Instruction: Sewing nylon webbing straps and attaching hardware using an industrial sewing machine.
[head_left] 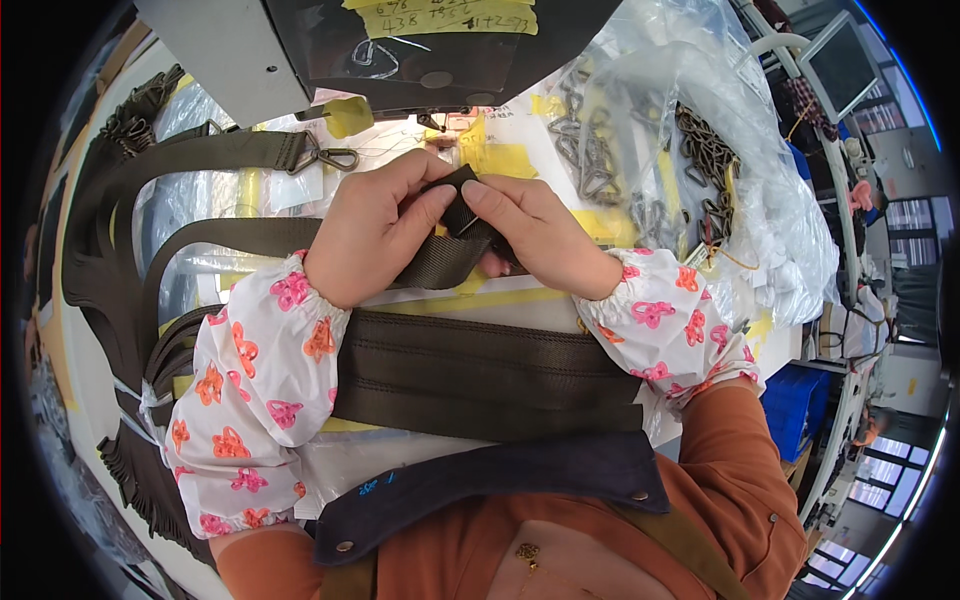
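Note:
Both hands meet above the work table, pinching the folded end of a dark olive webbing strap [441,262]. My left hand [372,228] grips the fold from the left, thumb on top. On the other side, my right hand [545,232] presses its thumb against the same fold, and its lower fingers are partly hidden behind the strap. The strap loops down below the fold and also passes behind my left wrist. Left of the hands, another strap [215,152] ends in a metal hook [333,157]. A wide panel of dark webbing [480,372] lies flat just below my hands.
A machine with a dark front [420,65] and yellow notes stands just beyond my hands. Bundled straps [110,270] hang along the left side. Metal hooks [592,150] and clear plastic bags [775,230] lie at the right. A blue crate [795,405] stands beyond my right elbow.

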